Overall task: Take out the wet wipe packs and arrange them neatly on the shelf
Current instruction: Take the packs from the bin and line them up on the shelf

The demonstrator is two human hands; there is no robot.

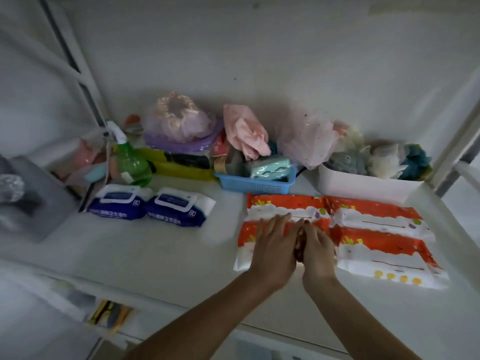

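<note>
A white shelf [161, 245] carries, from the left, a green spray bottle [132, 162] behind two blue wipe packs [150, 206], then a blue basket [255, 184] and a white bin [363, 187] at the back. In front of these lie red-and-white wipe packs [376, 237]. The left hand [275, 245] lies flat on the leftmost one with its grip released, while the right hand [318, 249], just beside it, has fingers curled at the pack's edge, and I cannot tell whether it grasps it.

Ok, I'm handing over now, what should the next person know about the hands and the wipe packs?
Left hand and right hand: both rest, fingers fairly straight, on the near-left red-and-white wipe pack.
Three more red-and-white packs lie beside it on the white shelf; two blue-and-white packs sit left.
Done: six packs laid out.
Left: square up the pack under the hands; source container not visible.
</note>
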